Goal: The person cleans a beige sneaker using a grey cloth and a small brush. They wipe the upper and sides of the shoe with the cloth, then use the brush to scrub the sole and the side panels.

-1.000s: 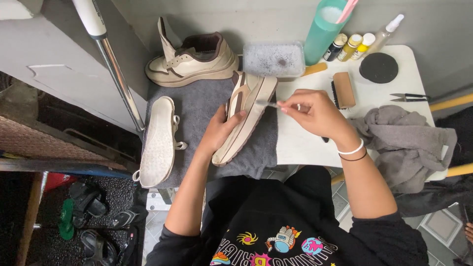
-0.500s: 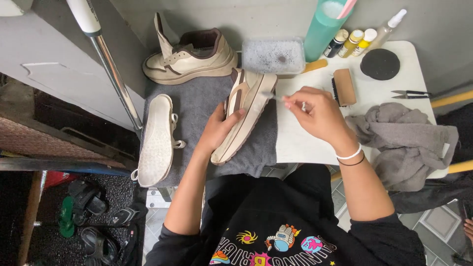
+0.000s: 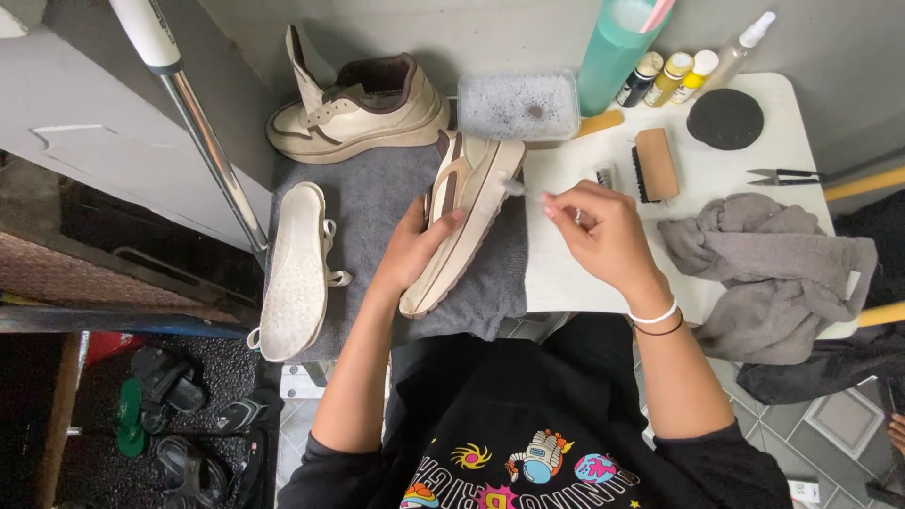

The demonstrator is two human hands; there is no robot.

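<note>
Left hand: the left hand (image 3: 412,247) comes in from below and is wrapped round the side of a cream sneaker (image 3: 464,219), thumb up on the shoe's edge, fingers tucked behind it. Closed grip, holding it steady.

Right hand: the right hand (image 3: 603,236) is curled over the white table (image 3: 575,273), fingers pinched on a small brush (image 3: 517,188) whose pale tip sits right at the sneaker's sole edge. The handle is mostly hidden in the fingers. 2 bands sit on the wrist, 1 white and 1 dark.

Sneaker: tipped on its side, lying diagonally on a grey mat (image 3: 377,203), cream upper with brown trim and a thick pale sole facing right.

Other shoes: a second sneaker (image 3: 358,108) stands upright at the back of the mat, and a loose sole piece (image 3: 294,273) lies bottom-up on the left.

Containers: a clear tub (image 3: 518,105) just behind the held sneaker is full of foamy water. A teal cup (image 3: 617,52) stands beside it, then 3 small bottles (image 3: 669,75).

Table bits: a wooden brush (image 3: 655,164), a black round pad (image 3: 724,119), scissors (image 3: 782,175) and a crumpled grey towel (image 3: 782,269).
</note>
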